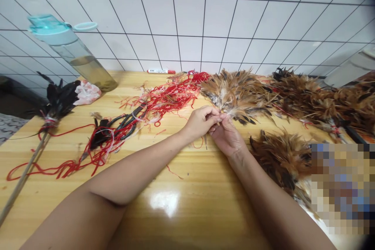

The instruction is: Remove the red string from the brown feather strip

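Observation:
Near the table's middle, my left hand (202, 120) and my right hand (229, 134) meet at the fingertips, both closed in a pinch. Between them seems to be a small feather; its pale base is at the fingers, and most of it is hidden. A thin dark tip hangs below the hands. Just beyond them lies a pile of brown feathers (243, 88) with pale bases and dark ends. To the left of this pile, red string (172, 99) lies in a loose tangle. Black-handled scissors (124, 123) rest partly under the string.
A tilted-looking water bottle (84, 60) stands at the back left. Beside it, black feathers (61, 97) are tied to a stick (25, 181). A red-and-white marker (161, 72) lies by the tiled wall (187, 15). More brown feathers (319, 103) cover the right side, near a blurred-out patch.

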`<state>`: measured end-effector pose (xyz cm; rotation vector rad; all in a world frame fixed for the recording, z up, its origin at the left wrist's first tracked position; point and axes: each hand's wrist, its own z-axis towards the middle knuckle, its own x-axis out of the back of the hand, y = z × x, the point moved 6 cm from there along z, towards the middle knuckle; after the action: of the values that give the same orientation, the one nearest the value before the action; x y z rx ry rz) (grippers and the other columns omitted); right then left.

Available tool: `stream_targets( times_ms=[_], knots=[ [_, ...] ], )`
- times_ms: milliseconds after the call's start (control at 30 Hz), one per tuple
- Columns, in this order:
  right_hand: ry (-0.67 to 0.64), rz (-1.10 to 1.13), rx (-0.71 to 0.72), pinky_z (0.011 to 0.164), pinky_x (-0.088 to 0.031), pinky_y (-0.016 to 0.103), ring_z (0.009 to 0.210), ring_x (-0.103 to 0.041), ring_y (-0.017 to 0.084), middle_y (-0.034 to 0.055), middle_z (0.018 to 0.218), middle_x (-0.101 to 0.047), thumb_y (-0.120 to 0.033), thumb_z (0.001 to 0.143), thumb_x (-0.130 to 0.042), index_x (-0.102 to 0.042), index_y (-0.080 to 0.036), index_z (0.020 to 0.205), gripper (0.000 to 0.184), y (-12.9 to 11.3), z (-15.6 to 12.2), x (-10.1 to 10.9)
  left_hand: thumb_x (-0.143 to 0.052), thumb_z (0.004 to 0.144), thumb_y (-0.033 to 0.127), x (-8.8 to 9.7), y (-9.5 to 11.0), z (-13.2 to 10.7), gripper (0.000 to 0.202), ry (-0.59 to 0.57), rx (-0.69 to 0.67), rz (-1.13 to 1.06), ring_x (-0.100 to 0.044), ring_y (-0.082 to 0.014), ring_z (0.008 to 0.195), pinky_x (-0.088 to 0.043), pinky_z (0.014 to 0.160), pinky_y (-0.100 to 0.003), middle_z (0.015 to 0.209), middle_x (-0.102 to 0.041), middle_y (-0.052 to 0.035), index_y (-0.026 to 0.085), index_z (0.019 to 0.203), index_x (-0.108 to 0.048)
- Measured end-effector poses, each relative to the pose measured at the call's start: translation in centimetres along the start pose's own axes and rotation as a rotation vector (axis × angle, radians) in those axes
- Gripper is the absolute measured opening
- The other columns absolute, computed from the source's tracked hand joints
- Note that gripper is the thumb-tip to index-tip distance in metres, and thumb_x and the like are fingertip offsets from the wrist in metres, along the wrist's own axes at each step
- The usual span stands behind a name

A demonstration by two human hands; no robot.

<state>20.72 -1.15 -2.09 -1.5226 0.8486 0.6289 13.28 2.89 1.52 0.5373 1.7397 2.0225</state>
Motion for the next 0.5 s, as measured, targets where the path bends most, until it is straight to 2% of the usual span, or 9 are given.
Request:
stream_targets(
  times_ms=[133,167,267,300,367,500],
  knots=[
    [0.050,-0.034,0.002,0.053,-0.038,0.017,0.067,-0.050,0.006,-0.0062,0.090,-0.060,-0.032,0.063,-0.082,-0.059,-0.022,0.072,0.027,-0.7,-0.2,0.2,-0.066,0.074,0.028,1.4,0.9,1.0,0.016,-0.187,0.002,0.068,-0.060,-0.0100,0.059,-0.049,0.060,-0.023,0.067,-0.063,-0.0004,0.014,0.074,-0.058],
    [0.074,-0.053,0.005,0.052,-0.038,0.016,0.066,-0.050,0.005,-0.0064,0.089,-0.059,-0.030,0.064,-0.082,-0.059,-0.022,0.072,0.026,-1.1,-0.1,0.4,-0.066,0.074,0.025,2.5,1.2,1.4,0.014,-0.158,-0.024,0.141,-0.061,-0.0106,0.065,-0.049,0.064,-0.023,0.071,-0.065,-0.0012,0.014,0.078,-0.060],
    [0.133,-0.099,0.049,0.049,-0.036,0.015,0.058,-0.046,0.004,-0.0068,0.078,-0.056,-0.027,0.066,-0.081,-0.059,-0.021,0.071,0.023,-2.4,0.1,1.1,-0.065,0.073,0.020,6.2,1.3,2.6,0.012,0.015,-0.039,0.436,-0.057,-0.0100,0.064,-0.045,0.064,-0.022,0.073,-0.064,-0.0014,0.013,0.082,-0.063],
    [0.141,-0.108,0.071,0.048,-0.036,0.015,0.057,-0.045,0.004,-0.0069,0.076,-0.055,-0.026,0.065,-0.081,-0.058,-0.021,0.071,0.023,-2.8,0.2,1.3,-0.064,0.073,0.019,6.8,1.1,2.8,0.011,0.025,-0.038,0.517,-0.057,-0.0103,0.066,-0.045,0.064,-0.023,0.075,-0.064,-0.0020,0.013,0.081,-0.064],
    [0.140,-0.127,0.102,0.047,-0.035,0.015,0.055,-0.043,0.003,-0.0067,0.073,-0.054,-0.027,0.063,-0.082,-0.058,-0.020,0.070,0.025,-3.3,0.4,1.5,-0.063,0.073,0.016,7.2,0.4,3.0,0.008,-0.036,-0.040,0.670,-0.058,-0.0112,0.068,-0.045,0.066,-0.024,0.078,-0.064,-0.0029,0.013,0.081,-0.065],
    [0.116,-0.204,0.123,0.047,-0.035,0.015,0.054,-0.041,0.003,-0.0059,0.067,-0.051,-0.037,0.057,-0.085,-0.061,-0.018,0.068,0.033,-3.4,0.5,1.3,-0.061,0.075,0.013,5.6,-0.3,2.6,0.015,-0.149,-0.167,0.920,-0.059,-0.0145,0.081,-0.047,0.078,-0.028,0.089,-0.061,-0.0052,0.016,0.088,-0.068]
  ],
)
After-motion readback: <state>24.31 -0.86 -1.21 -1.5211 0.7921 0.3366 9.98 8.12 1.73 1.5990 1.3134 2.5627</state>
